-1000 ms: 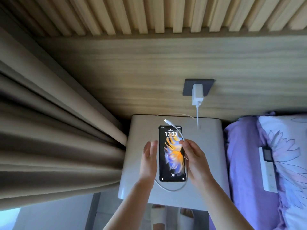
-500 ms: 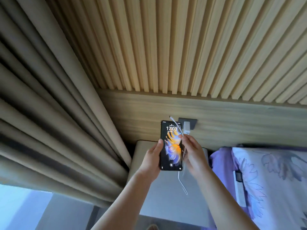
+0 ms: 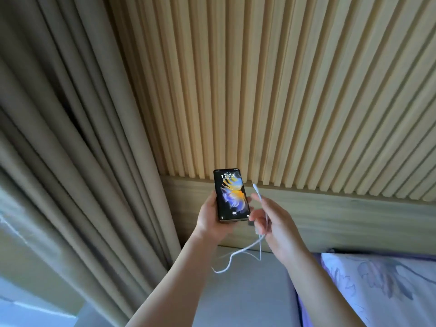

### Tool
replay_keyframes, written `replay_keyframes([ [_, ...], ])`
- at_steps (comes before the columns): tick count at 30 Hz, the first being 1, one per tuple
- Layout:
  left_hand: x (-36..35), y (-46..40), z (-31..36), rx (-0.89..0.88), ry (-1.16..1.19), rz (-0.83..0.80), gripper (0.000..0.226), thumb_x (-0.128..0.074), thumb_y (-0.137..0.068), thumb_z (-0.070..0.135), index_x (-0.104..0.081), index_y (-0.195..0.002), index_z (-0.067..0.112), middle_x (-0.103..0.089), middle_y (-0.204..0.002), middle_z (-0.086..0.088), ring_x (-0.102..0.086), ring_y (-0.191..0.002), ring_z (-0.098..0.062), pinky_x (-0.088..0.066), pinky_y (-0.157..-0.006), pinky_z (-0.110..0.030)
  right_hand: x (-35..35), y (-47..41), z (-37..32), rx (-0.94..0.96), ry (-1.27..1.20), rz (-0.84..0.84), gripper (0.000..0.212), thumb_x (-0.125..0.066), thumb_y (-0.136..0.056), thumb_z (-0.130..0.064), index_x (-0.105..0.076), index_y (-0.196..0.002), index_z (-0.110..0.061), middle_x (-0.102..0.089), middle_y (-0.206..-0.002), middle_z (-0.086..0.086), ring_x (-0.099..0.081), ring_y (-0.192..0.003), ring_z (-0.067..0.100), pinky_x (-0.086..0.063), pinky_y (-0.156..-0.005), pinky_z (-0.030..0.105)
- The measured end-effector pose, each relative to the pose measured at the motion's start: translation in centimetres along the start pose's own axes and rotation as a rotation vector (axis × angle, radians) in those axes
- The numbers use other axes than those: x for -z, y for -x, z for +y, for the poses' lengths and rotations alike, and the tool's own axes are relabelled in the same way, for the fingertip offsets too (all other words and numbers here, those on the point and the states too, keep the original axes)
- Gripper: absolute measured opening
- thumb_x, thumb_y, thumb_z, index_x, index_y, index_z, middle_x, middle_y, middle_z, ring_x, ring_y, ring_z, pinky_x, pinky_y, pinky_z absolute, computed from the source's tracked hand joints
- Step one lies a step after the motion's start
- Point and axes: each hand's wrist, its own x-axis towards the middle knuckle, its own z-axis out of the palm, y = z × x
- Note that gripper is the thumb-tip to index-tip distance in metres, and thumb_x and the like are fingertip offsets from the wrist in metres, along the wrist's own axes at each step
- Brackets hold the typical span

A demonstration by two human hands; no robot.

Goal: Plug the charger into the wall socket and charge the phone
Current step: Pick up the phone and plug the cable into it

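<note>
Centrally, the left hand (image 3: 212,218) grips the phone (image 3: 231,194), the right hand (image 3: 276,223) pinches the cable (image 3: 238,252); grey counter (image 3: 247,298) below, curtain (image 3: 70,138) at left, slatted wall (image 3: 283,90) above.

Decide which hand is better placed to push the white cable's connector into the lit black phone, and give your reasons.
Right. The right hand already pinches the thin white charging cable, its connector tip free above the fingers. The left hand is occupied gripping the black phone with the lit screen.
</note>
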Motion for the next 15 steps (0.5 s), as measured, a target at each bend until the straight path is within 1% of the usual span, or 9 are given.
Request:
replay_keyframes([
  [1,-0.7,0.1,0.2,0.008,0.023,-0.009,0.053,-0.027,-0.098,0.042,-0.059,-0.117,0.004,-0.067,-0.103,-0.021,-0.064,-0.091,-0.033,-0.047,-0.085,-0.043,-0.4,0.6,-0.2,0.004,-0.06,-0.029,0.026,-0.045,-0.095,-0.017,-0.065,-0.108,-0.006,-0.072,-0.069,0.007,-0.051,-0.043,0.011,-0.041,-0.046,0.02],
  [2,-1.3,0.1,0.5,0.01,0.045,-0.012,0.053,-0.026,-0.098,0.041,-0.06,-0.115,0.004,-0.067,-0.101,-0.021,-0.062,-0.091,-0.033,-0.045,-0.085,-0.043,-0.6,1.2,-0.3,-0.001,-0.094,-0.044,0.024,-0.046,-0.094,-0.01,-0.067,-0.104,-0.004,-0.075,-0.078,0.008,-0.057,-0.051,0.012,-0.045,-0.049,0.021],
  [3,-1.8,0.1,0.6,0.006,0.064,-0.006,0.051,-0.026,-0.097,0.04,-0.058,-0.118,0.005,-0.064,-0.103,-0.021,-0.059,-0.093,-0.032,-0.042,-0.087,-0.043,-0.7,1.7,-0.4,-0.011,-0.096,-0.045,0.025,-0.046,-0.092,-0.007,-0.069,-0.101,-0.004,-0.076,-0.084,0.008,-0.057,-0.054,0.012,-0.045,-0.049,0.021],
  [4,-2.3,0.1,0.7,0.001,0.087,-0.001,0.05,-0.027,-0.097,0.038,-0.055,-0.123,0.006,-0.061,-0.105,-0.019,-0.057,-0.094,-0.031,-0.041,-0.089,-0.042,-0.8,2.1,-0.4,-0.017,-0.074,-0.037,0.025,-0.047,-0.091,-0.007,-0.07,-0.1,-0.005,-0.076,-0.083,0.007,-0.053,-0.052,0.011,-0.041,-0.047,0.02],
  [6,-3.3,0.2,0.9,-0.001,0.153,0.002,0.05,-0.029,-0.096,0.038,-0.05,-0.131,0.01,-0.058,-0.106,-0.017,-0.054,-0.094,-0.03,-0.04,-0.087,-0.04,-1.0,2.7,-0.3,-0.012,0.024,-0.019,0.025,-0.048,-0.094,-0.018,-0.071,-0.101,-0.01,-0.07,-0.071,0.001,-0.041,-0.044,0.008,-0.031,-0.042,0.018],
  [7,-3.7,0.2,0.9,-0.001,0.192,-0.004,0.049,-0.029,-0.096,0.038,-0.05,-0.131,0.011,-0.057,-0.105,-0.017,-0.054,-0.092,-0.029,-0.041,-0.086,-0.04,-1.2,2.9,-0.3,0.0,0.077,-0.014,0.026,-0.049,-0.095,-0.024,-0.071,-0.102,-0.012,-0.065,-0.064,-0.001,-0.037,-0.042,0.008,-0.029,-0.041,0.018],
  [9,-4.6,0.2,1.1,-0.014,0.231,-0.015,0.048,-0.029,-0.096,0.036,-0.051,-0.128,0.009,-0.056,-0.103,-0.018,-0.053,-0.089,-0.03,-0.042,-0.084,-0.041,-1.7,3.1,-0.6,0.038,0.142,-0.005,0.027,-0.051,-0.094,-0.029,-0.069,-0.103,-0.011,-0.059,-0.056,-0.001,-0.037,-0.041,0.009,-0.031,-0.043,0.018],
  [12,-5.3,0.2,1.3,-0.029,0.258,0.007,0.051,-0.028,-0.097,0.036,-0.05,-0.131,0.005,-0.056,-0.106,-0.021,-0.053,-0.09,-0.032,-0.044,-0.082,-0.045,-2.2,3.3,-0.9,0.037,0.158,0.012,0.021,-0.056,-0.091,-0.024,-0.066,-0.094,-0.005,-0.062,-0.057,0.002,-0.045,-0.042,0.012,-0.035,-0.043,0.02],
  [15,-5.6,0.2,1.3,-0.032,0.256,0.04,0.053,-0.028,-0.097,0.039,-0.048,-0.133,0.006,-0.057,-0.106,-0.021,-0.054,-0.089,-0.033,-0.045,-0.079,-0.046,-2.5,3.6,-1.0,0.034,0.207,0.05,0.017,-0.056,-0.09,-0.015,-0.064,-0.078,-0.006,-0.066,-0.061,0.004,-0.046,-0.041,0.012,-0.036,-0.041,0.022],
])
